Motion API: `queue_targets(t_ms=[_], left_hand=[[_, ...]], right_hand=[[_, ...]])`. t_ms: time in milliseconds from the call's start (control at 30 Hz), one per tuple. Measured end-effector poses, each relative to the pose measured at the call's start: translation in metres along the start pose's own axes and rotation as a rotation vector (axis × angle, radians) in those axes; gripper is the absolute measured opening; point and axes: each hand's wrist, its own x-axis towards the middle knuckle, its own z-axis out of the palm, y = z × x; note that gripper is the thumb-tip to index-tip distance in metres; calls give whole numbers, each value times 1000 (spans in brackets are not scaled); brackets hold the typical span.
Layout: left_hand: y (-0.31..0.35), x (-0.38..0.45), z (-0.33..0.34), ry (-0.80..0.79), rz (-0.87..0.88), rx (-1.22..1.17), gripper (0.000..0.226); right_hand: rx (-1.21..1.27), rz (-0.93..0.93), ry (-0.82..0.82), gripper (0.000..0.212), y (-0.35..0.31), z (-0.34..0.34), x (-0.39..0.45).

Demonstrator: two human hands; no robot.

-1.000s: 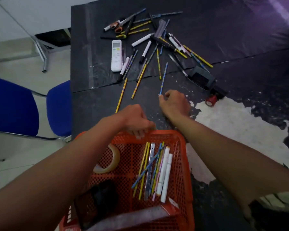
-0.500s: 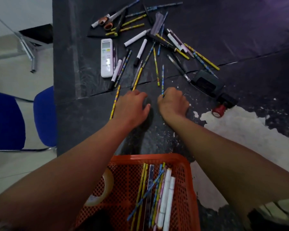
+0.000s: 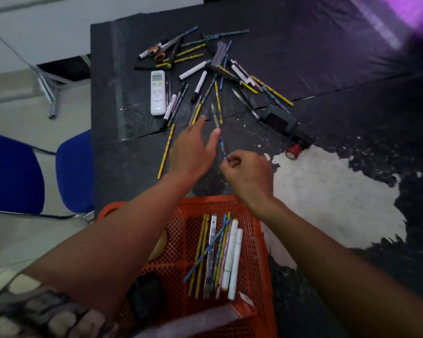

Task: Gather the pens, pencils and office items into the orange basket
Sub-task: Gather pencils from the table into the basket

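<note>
Lifting a blue pencil (image 3: 219, 132) off the tabletop (image 3: 132, 152), the right hand (image 3: 248, 174) now has it pinched; the left hand (image 3: 193, 150), fingers spread, reaches toward twelve o'clock. Orange basket (image 3: 261, 240) waits at six o'clock.

Worktop (image 3: 327, 45) black, covering flaked to pale bare patch (image 3: 327, 196) on right side. Left of worktop: blue chair (image 3: 12, 172), pale tiled floor (image 3: 15, 93), metal frame leg (image 3: 47, 89), white wall (image 3: 47, 25) beyond. Purple light glare (image 3: 405, 11) over worktop's far right corner.
</note>
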Motion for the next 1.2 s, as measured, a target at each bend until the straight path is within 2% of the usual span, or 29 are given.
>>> queue_targets(t_ms=[100,233,300,433,567,667,800,933,1067,1200], left_hand=[[16,-16,-10,52,-94,-267,57],[27,-38,-18,47,-182,-498,44],[28,-53,-20,28,-223,-536,41],[20,-85,-17,-22,-214,-463,32],[7,-119,-7,-72,-147,-284,24],[3,-140,-2,-121,-131,-192,23],[3,-152,0,-123,-123,-3,21],[18,-143,-3,-55,-85,47,27],[40,-117,3,54,87,19,25],[67,-82,29,29,243,-39,34]], right_hand=[[38,-71,8,18,-1,-8,-31],[59,-138,27,19,0,-17,-63],[51,-173,70,21,6,-20,-77],[25,-162,101,39,26,-16,-94],[-38,-64,-81,56,43,-5,-105],[-20,-53,-139,58,50,0,-112],[-7,-20,-124,56,50,0,-110],[6,0,-70,51,51,-7,-101],[21,70,64,48,58,-23,-77],[27,157,186,43,75,-45,-37]])
